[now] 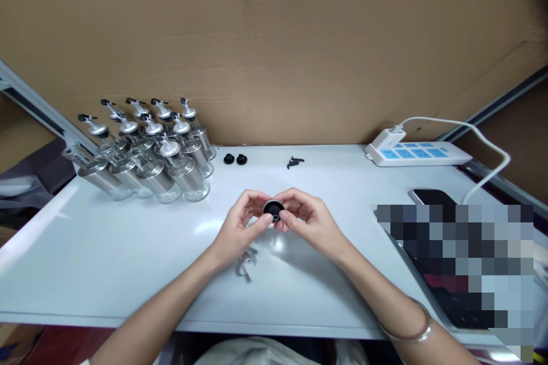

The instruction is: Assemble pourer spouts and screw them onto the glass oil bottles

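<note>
Between my two hands is a small round bottle cap with a silvery rim and a black inside (274,210), its underside turned up toward me. My left hand (246,222) grips it from the left, thumb on the lower edge. On the opposite side my right hand (306,218) pinches it, with the thumb pressed near a small ring. A shiny metal spout-like piece (247,265) lies on the table below my left hand. Two black stoppers (235,159) sit farther back, and several thin black pieces (295,162) are heaped to their right.
Several glass bottles with metal sleeves (158,177) stand grouped at the left, most topped by silvery pourers. A white power strip (419,155) with a plugged-in charger lies at the back right. Nearer on the right is a phone (432,197). Cardboard (274,57) backs the white table (107,251).
</note>
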